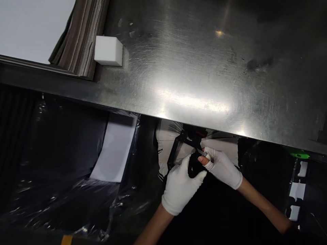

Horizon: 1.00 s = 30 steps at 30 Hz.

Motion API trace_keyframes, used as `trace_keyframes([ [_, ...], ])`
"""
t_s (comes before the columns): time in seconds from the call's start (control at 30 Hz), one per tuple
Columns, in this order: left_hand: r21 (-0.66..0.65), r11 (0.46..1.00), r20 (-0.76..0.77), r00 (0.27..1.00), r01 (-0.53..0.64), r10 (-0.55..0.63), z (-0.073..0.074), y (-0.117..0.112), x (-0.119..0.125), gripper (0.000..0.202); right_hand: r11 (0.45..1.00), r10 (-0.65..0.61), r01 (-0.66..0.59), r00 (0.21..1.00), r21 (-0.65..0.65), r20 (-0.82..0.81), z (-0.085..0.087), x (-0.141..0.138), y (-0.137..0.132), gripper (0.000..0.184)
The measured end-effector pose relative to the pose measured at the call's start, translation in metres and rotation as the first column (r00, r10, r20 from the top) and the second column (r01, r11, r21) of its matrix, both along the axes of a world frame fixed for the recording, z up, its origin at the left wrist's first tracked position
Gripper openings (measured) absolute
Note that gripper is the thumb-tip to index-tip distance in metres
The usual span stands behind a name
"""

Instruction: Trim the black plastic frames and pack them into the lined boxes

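Both hands are in white gloves, below the near edge of the metal table and in front of my body. My left hand curls around a dark, rounded object whose kind I cannot make out against the black clothing. Bare thumb and fingertip of my right hand pinch a small white and silvery piece, right beside that dark object. A black strap runs behind the hands, over white shorts with dark lettering. My left fingertips are partly hidden.
On the table's left lie a thick stack of sheets with a white top and a white block. Under the edge hang dark plastic-wrapped stacks with a white sheet. To the right are a green piece and white cut-outs.
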<state>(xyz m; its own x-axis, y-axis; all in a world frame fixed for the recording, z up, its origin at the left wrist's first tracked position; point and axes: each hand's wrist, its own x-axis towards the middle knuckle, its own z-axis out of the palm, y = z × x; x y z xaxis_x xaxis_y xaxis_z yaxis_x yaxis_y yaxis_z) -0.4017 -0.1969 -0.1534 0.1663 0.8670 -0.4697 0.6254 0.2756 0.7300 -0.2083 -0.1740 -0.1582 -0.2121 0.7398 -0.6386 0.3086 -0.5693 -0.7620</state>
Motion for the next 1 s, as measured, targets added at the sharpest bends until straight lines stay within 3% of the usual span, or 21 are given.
trace_keyframes([
  [0.13, -0.107, 0.988, 0.129, 0.987, 0.112, -0.098, 0.0014, 0.0007, -0.0065, 0.075, 1.0, -0.014, 0.014, 1.0, -0.003, 0.01, -0.0009, 0.0001, 0.0025, 0.043],
  [0.33, -0.073, 0.982, 0.105, 0.98, 0.176, -0.168, 0.0019, 0.0023, -0.0105, 0.08, 1.0, -0.015, 0.015, 1.0, 0.006, 0.002, 0.0006, 0.0043, 0.0056, 0.039],
  [0.6, -0.027, 0.983, 0.057, 0.982, 0.179, -0.178, -0.0006, 0.0018, -0.0097, 0.078, 0.999, -0.034, 0.033, 0.999, -0.009, -0.035, -0.0009, 0.005, 0.0035, 0.042],
  [0.83, -0.019, 0.99, 0.073, 0.987, 0.143, -0.141, 0.0002, 0.002, -0.0082, 0.064, 0.999, -0.041, 0.041, 0.998, -0.006, -0.056, -0.0059, 0.0043, 0.0004, 0.044],
  [1.0, -0.097, 0.988, 0.031, 0.993, 0.118, -0.115, 0.0047, 0.005, -0.0059, 0.056, 0.998, -0.043, 0.045, 0.997, 0.033, -0.072, -0.006, 0.0027, 0.0002, 0.049],
])
